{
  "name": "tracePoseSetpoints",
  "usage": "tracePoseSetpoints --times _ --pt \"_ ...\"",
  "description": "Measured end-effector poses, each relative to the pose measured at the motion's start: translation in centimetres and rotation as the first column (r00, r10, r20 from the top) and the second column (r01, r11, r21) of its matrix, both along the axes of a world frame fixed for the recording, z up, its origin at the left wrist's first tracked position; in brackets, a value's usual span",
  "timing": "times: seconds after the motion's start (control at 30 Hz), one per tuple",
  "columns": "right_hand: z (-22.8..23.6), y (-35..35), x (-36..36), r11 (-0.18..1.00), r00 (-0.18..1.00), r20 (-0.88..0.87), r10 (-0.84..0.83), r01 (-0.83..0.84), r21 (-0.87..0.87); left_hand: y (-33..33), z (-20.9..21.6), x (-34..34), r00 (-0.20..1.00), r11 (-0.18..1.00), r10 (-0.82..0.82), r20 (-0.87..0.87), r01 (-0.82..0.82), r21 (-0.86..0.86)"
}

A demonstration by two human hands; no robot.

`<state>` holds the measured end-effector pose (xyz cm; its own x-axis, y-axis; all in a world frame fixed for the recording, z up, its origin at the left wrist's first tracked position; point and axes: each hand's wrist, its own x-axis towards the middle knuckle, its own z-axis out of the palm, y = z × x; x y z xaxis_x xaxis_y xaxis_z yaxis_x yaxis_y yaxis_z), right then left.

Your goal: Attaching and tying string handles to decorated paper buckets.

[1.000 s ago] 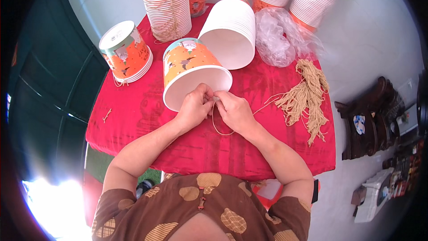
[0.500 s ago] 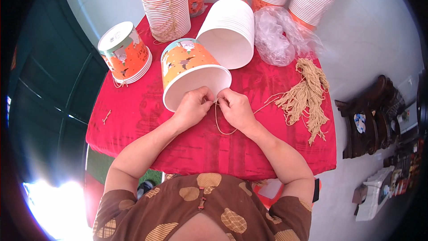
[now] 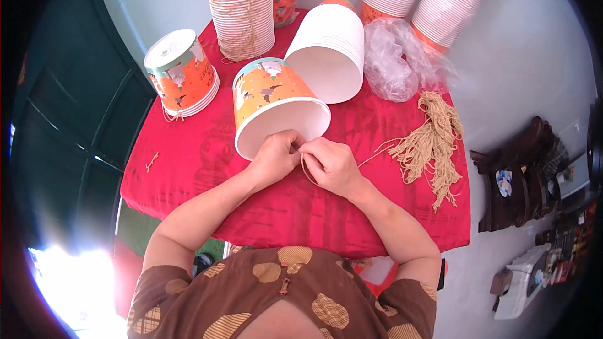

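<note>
An orange paper bucket [image 3: 276, 91] with printed figures lies tilted on the table, its white mouth facing me. At the lower edge of that mouth my left hand [image 3: 275, 160] is closed, thumb and forefinger pinched together. My right hand [image 3: 334, 164] meets it there, its fingertips pinched on a thin tan string [image 3: 305, 172]. The string hangs in a small loop below the fingertips. Whether the string passes through the bucket's rim is hidden by the fingers. A strand trails beyond my right hand to a bundle of tan strings [image 3: 433, 144].
Nested white buckets [image 3: 330, 47] lie behind. A short orange stack [image 3: 182, 78] stands left, a tall tied stack [image 3: 242, 19] at the back. Crumpled clear plastic [image 3: 392, 56] sits before wrapped stacks [image 3: 455, 3]. A string scrap [image 3: 152, 162] lies on the red cloth [image 3: 188, 182].
My right hand has shifted a little left, over the left fingertips, and its back has turned more upward. The hanging string loop has become smaller. The whole view has shifted slightly.
</note>
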<state>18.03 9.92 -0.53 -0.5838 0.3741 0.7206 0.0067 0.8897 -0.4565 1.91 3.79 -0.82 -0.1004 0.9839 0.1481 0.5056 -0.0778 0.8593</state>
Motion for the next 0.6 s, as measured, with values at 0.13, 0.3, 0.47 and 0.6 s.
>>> tracePoseSetpoints --times 0.13,0.3,0.47,0.6 --pt "0.3 -0.2 -0.4 0.997 0.998 -0.048 0.040 -0.037 0.062 0.0 -0.8 -0.1 0.997 0.987 -0.013 -0.082 0.026 0.157" --pt "1.2 -0.5 -0.2 0.999 0.995 -0.098 -0.010 0.012 0.029 0.1 -0.1 -0.2 1.000 0.998 -0.008 0.017 0.006 0.061" --pt "-0.4 0.4 0.5 0.938 0.940 0.092 -0.327 0.335 -0.085 0.1 0.9 0.1 0.993 0.993 0.034 0.112 -0.020 -0.120" --pt "-0.8 0.5 -0.1 0.958 0.955 0.081 -0.287 0.283 0.049 0.3 0.0 -0.3 0.992 0.997 0.026 0.120 -0.018 -0.071"
